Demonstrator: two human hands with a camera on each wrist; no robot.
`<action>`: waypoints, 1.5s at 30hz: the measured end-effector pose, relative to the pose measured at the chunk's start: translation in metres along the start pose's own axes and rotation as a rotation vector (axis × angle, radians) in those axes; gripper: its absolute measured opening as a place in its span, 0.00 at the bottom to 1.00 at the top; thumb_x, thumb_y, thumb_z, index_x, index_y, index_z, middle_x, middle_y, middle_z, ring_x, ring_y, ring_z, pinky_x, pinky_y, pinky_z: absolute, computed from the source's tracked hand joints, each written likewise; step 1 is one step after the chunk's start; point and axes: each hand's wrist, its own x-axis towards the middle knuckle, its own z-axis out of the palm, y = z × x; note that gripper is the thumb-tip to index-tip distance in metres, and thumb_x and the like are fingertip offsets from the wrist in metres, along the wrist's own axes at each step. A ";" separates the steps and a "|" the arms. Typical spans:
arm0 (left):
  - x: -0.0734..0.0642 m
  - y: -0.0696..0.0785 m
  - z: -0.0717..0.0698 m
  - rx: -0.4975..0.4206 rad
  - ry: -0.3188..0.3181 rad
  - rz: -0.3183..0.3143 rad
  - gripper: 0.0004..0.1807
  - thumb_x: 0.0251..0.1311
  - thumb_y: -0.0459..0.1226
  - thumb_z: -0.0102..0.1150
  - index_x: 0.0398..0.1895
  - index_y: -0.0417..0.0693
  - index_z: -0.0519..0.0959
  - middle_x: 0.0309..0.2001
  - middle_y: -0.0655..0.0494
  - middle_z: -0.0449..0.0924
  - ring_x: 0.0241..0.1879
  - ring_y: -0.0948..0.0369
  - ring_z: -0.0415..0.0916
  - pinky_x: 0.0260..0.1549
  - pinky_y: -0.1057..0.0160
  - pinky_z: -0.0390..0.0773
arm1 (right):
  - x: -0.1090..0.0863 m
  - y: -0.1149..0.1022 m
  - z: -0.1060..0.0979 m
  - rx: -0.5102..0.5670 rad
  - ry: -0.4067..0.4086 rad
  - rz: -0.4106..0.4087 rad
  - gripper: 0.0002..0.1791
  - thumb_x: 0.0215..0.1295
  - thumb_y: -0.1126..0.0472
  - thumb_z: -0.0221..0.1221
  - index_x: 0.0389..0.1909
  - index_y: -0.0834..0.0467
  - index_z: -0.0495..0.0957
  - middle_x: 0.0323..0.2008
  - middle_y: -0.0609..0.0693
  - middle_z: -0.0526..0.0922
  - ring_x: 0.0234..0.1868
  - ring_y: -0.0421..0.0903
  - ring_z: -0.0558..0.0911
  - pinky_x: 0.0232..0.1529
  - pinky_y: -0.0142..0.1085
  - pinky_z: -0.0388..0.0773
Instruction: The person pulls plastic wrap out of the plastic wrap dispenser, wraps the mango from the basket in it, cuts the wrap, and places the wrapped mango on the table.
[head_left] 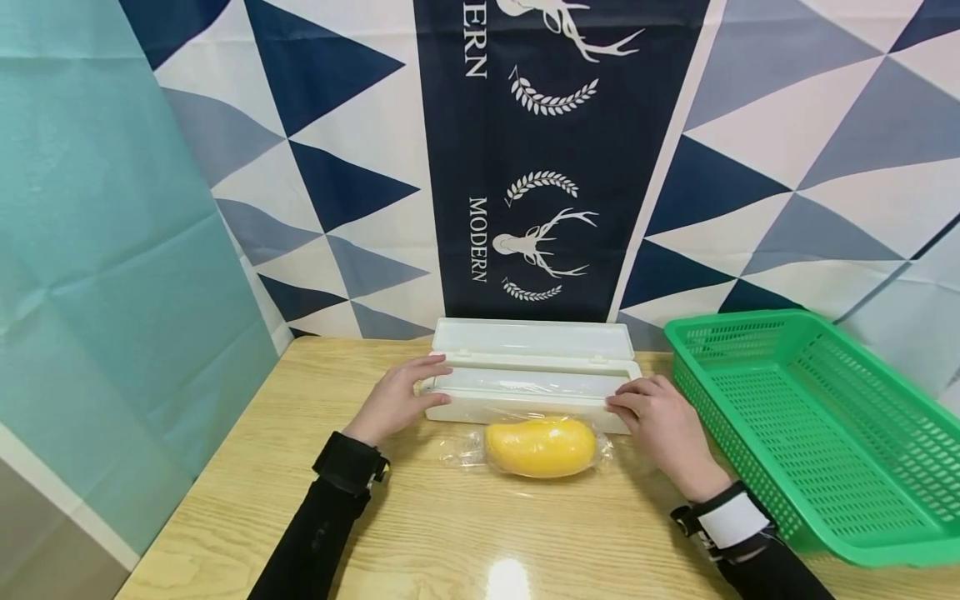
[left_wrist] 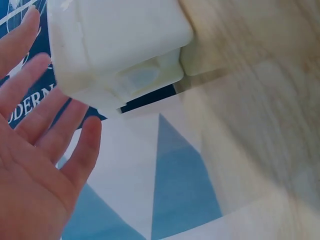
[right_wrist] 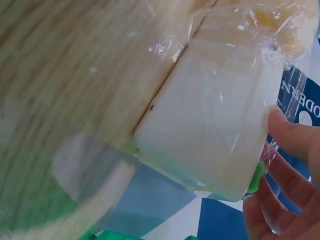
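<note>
A white cling film dispenser stands with its lid raised, the film roll showing inside. Before it lies a yellow mango in clear cling film, which drapes over the box front in the right wrist view. At the box's left end my left hand is spread, its fingers straight and holding nothing. My right hand is at the other end, thumb on the front edge and fingers curled behind, pinching at a small green slide cutter that the fingers partly cover.
A green plastic basket stands right of my right forearm. Behind the wooden table hangs a patterned cloth, close behind the raised lid. A pale teal sheet hangs at the left.
</note>
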 end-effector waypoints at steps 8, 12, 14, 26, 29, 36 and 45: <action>-0.005 0.007 -0.007 -0.085 -0.018 0.066 0.19 0.63 0.43 0.67 0.55 0.47 0.84 0.63 0.58 0.76 0.65 0.55 0.69 0.55 0.52 0.74 | 0.002 -0.004 -0.006 0.027 -0.016 0.004 0.04 0.54 0.62 0.73 0.29 0.56 0.87 0.32 0.50 0.85 0.40 0.52 0.78 0.42 0.47 0.77; -0.006 0.011 -0.012 -0.124 -0.038 0.086 0.16 0.62 0.43 0.68 0.52 0.48 0.86 0.51 0.63 0.83 0.51 0.60 0.77 0.38 0.57 0.75 | 0.005 -0.010 -0.014 0.058 -0.103 0.054 0.03 0.56 0.61 0.72 0.29 0.54 0.87 0.30 0.47 0.84 0.37 0.49 0.80 0.39 0.47 0.79; -0.005 0.011 -0.014 -0.155 -0.067 0.101 0.15 0.62 0.43 0.68 0.49 0.49 0.87 0.45 0.64 0.85 0.43 0.63 0.79 0.34 0.60 0.74 | 0.007 -0.013 -0.020 0.086 -0.162 0.087 0.03 0.58 0.61 0.71 0.29 0.53 0.86 0.29 0.45 0.84 0.34 0.46 0.81 0.37 0.45 0.80; -0.005 0.012 -0.020 -0.463 -0.331 0.188 0.09 0.66 0.33 0.63 0.45 0.43 0.87 0.43 0.53 0.86 0.39 0.59 0.79 0.34 0.65 0.73 | 0.012 -0.019 -0.041 0.412 -0.440 0.108 0.04 0.63 0.60 0.68 0.30 0.49 0.84 0.26 0.35 0.80 0.29 0.34 0.77 0.30 0.33 0.78; -0.005 0.012 -0.019 -0.536 -0.373 0.228 0.07 0.65 0.31 0.63 0.43 0.40 0.87 0.43 0.50 0.86 0.43 0.56 0.80 0.38 0.63 0.78 | 0.011 -0.019 -0.044 0.524 -0.524 0.063 0.05 0.65 0.60 0.66 0.30 0.47 0.82 0.29 0.35 0.80 0.32 0.35 0.77 0.33 0.33 0.78; -0.004 0.012 -0.015 -0.670 -0.485 0.316 0.06 0.66 0.29 0.61 0.40 0.35 0.86 0.45 0.45 0.85 0.47 0.50 0.82 0.47 0.53 0.82 | 0.010 -0.017 -0.044 0.756 -0.642 -0.071 0.03 0.66 0.62 0.65 0.34 0.51 0.80 0.32 0.39 0.80 0.36 0.38 0.78 0.37 0.34 0.80; -0.004 0.020 -0.006 -0.763 -0.711 0.324 0.09 0.66 0.28 0.60 0.40 0.24 0.80 0.47 0.40 0.83 0.50 0.50 0.80 0.49 0.54 0.81 | 0.010 -0.017 -0.040 0.859 -0.685 -0.162 0.06 0.66 0.62 0.65 0.33 0.50 0.78 0.31 0.39 0.80 0.35 0.39 0.80 0.40 0.36 0.83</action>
